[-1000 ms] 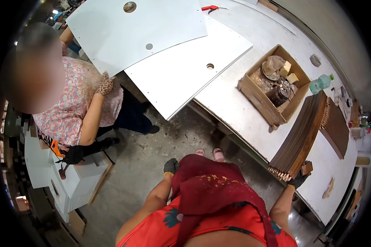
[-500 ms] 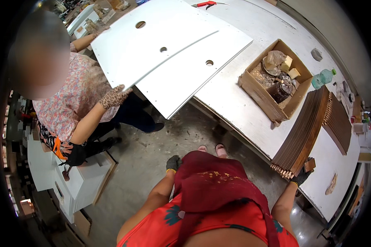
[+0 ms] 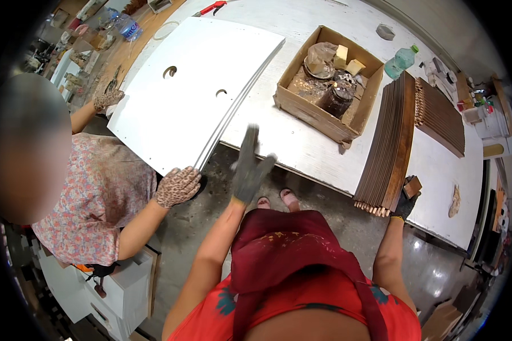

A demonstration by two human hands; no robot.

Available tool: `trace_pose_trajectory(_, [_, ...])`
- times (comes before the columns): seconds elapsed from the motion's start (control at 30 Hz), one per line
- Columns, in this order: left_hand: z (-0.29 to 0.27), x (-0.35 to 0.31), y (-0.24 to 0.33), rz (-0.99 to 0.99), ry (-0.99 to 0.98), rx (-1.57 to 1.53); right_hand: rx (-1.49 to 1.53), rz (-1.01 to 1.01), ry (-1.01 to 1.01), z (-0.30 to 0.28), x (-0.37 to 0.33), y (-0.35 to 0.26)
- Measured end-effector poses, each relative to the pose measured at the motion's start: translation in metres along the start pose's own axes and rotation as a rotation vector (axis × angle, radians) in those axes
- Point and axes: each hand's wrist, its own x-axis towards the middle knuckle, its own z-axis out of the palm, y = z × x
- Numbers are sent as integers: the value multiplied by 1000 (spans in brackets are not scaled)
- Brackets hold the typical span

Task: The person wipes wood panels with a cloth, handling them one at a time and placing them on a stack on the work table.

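Observation:
My left hand point(image 3: 249, 170), in a dark grey glove, is raised with its fingers spread, just right of the white panels point(image 3: 182, 108) and holding nothing. My right hand point(image 3: 404, 203), also in a dark glove, grips a small brown block point(image 3: 412, 186) at the table's near edge. Next to it stands a row of dark brown curved slats point(image 3: 385, 142) packed side by side. The panels are stacked, have round cutouts, and lie on the table's left part. A co-worker's hands point(image 3: 178, 187) in leopard-print gloves hold the panels at their left and near corners.
On the white table point(image 3: 318, 170) stands a cardboard box point(image 3: 318, 120) with jars and yellowish sponges. Behind the slats are a green plastic bottle point(image 3: 401, 62) and a second brown slat stack point(image 3: 441, 116). A red air gun point(image 3: 211, 8) lies at the far edge. White boards point(image 3: 119, 292) stand lower left.
The co-worker has lowered the white panels onto the table, and they now lie together. My left hand has risen from beside my apron toward them. My right hand still holds the block.

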Motion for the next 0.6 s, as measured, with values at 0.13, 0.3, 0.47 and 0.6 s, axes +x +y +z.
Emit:
trace_pose_trajectory(0.13, [19,123,-64,189,32,140,20,-10,77,5,-1,0])
trace_pose_trajectory(0.3, [30,153,-37,-91,-189,-87,6,27,42,7,-11,-2])
trace_pose_trajectory(0.47, [42,154,-64,-96,-53,-41,-52,53,57,32,-14,6])
trace_pose_trajectory(0.6, [53,145,-46,-90,-49,-105,-19,60,86,29,-16,1])
